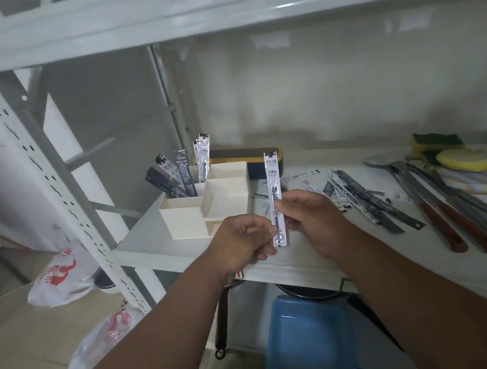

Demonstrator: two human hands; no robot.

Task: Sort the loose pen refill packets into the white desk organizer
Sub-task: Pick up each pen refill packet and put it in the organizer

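Up front, both hands pinch one upright refill packet [276, 199] above the white shelf [299, 255].

- White refill packet [274, 188]: upright at frame centre, pinched by both hands.
- White desk organizer [209, 204]: centre-left on the shelf, dark packets [172, 177] and white packets [204, 158] standing in its rear compartments.
- Loose packets [352, 194]: scattered flat, centre-right.
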